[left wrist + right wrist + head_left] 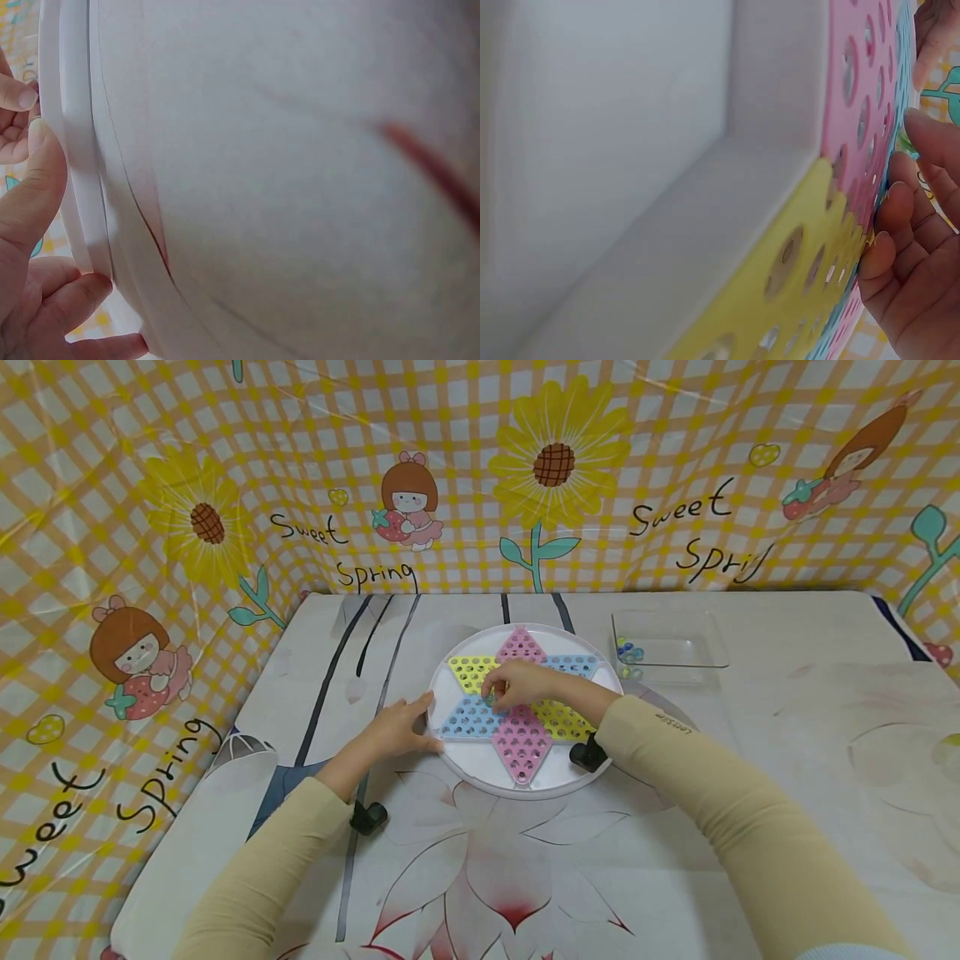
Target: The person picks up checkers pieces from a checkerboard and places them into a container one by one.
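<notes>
A round white Chinese checkers board [472,768] with a pink, yellow and blue star of holes lies on the table. Reaching over its middle, my right hand [519,683] pinches a small greenish marble [906,142] between thumb and fingertips, low over the holes left of centre. The other fingertips of that hand rest close to the board surface in the right wrist view. My left hand [397,727] touches the board's left rim, with thumb and fingers spread along the edge. In the left wrist view its thumb [46,169] lies against the white rim.
A clear plastic box [682,652] holding several blue and greenish marbles [628,651] stands behind the board on the right. The table has a flower-printed cover [480,877]. A yellow checked cloth [465,427] hangs at the back and left. Both wrists carry small black cameras.
</notes>
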A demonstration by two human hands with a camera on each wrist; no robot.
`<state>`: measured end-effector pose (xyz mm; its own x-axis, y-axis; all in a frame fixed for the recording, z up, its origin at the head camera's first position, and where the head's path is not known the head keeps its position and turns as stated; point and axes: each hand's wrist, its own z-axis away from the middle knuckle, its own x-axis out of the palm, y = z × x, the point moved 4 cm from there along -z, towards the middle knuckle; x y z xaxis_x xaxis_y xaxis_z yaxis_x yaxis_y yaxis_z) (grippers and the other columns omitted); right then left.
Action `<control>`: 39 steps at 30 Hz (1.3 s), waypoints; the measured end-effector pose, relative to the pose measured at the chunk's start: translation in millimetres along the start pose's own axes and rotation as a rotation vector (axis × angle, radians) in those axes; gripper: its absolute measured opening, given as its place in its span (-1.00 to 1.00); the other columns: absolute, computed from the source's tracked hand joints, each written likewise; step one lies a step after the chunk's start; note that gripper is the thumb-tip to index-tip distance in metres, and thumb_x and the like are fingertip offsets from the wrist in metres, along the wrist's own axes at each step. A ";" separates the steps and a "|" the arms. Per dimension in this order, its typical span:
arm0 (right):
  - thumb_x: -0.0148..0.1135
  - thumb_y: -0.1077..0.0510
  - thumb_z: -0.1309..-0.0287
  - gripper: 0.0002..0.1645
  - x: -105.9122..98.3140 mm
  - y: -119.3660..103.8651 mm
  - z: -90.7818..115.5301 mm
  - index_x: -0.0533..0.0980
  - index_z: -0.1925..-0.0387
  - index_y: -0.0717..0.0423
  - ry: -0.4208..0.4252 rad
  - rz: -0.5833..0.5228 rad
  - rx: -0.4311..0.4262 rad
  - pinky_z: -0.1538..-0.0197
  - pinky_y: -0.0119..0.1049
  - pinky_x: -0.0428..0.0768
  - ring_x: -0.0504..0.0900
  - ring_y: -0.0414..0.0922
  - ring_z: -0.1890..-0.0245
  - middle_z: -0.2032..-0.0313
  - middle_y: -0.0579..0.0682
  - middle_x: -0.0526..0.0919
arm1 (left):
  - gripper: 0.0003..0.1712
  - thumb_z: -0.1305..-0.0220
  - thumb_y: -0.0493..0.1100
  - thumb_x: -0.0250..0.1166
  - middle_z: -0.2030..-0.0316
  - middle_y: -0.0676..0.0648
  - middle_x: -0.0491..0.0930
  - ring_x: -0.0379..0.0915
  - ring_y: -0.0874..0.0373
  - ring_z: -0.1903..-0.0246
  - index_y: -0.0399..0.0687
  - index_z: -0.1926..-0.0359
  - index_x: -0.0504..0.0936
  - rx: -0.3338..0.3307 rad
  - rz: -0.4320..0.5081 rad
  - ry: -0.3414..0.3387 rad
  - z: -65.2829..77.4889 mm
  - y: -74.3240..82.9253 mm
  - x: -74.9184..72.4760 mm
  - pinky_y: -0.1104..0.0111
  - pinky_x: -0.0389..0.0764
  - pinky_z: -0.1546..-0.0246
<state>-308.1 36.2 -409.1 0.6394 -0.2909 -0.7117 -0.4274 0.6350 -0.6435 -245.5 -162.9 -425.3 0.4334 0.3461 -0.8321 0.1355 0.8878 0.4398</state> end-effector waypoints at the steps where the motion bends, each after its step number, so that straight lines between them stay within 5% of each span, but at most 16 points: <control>1: 0.28 0.24 -0.01 -0.73 0.2 -0.3 0.2 0.52 0.18 0.14 -0.002 -0.002 0.007 0.33 -0.44 0.39 0.38 -0.19 0.43 0.43 -0.05 0.47 | 0.07 0.00 0.16 0.36 -0.31 -0.30 0.14 -0.12 -0.29 -0.32 -0.06 -0.41 0.00 -0.001 0.000 0.000 0.0 0.0 0.0 -0.11 0.11 -0.22; 18: 0.27 0.25 -0.02 -0.78 4.9 0.7 1.2 0.53 0.22 0.15 -0.038 0.001 0.042 0.41 -0.48 0.37 0.34 -0.21 0.50 0.48 -0.04 0.44 | 0.08 0.00 0.15 0.36 -0.31 -0.31 0.12 -0.13 -0.29 -0.33 -0.06 -0.41 -0.02 -0.003 0.008 -0.004 -0.6 -1.3 1.6 -0.11 0.10 -0.23; 28: 0.29 0.25 0.01 -0.81 -1.5 -2.0 7.3 0.54 0.28 0.15 0.012 -0.059 -0.057 0.38 -0.44 0.39 0.37 -0.21 0.48 0.50 -0.06 0.46 | 0.07 0.00 0.14 0.35 -0.31 -0.31 0.13 -0.13 -0.30 -0.33 -0.07 -0.41 -0.02 0.003 0.009 -0.001 0.5 -0.1 0.7 -0.11 0.09 -0.23; 39: 0.24 0.30 -0.02 -0.77 -12.2 -2.6 17.0 0.50 0.21 0.23 0.020 -0.081 -0.053 0.38 -0.40 0.36 0.34 -0.18 0.45 0.47 -0.05 0.44 | 0.06 0.00 0.13 0.36 -0.32 -0.29 0.13 -0.15 -0.27 -0.34 -0.05 -0.41 -0.02 -0.011 0.006 0.001 1.4 1.0 0.5 -0.11 0.08 -0.24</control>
<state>-303.9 50.2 -393.9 0.6607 -0.3544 -0.6617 -0.4085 0.5698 -0.7131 -243.8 -162.3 -424.8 0.4331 0.3519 -0.8298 0.1233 0.8888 0.4413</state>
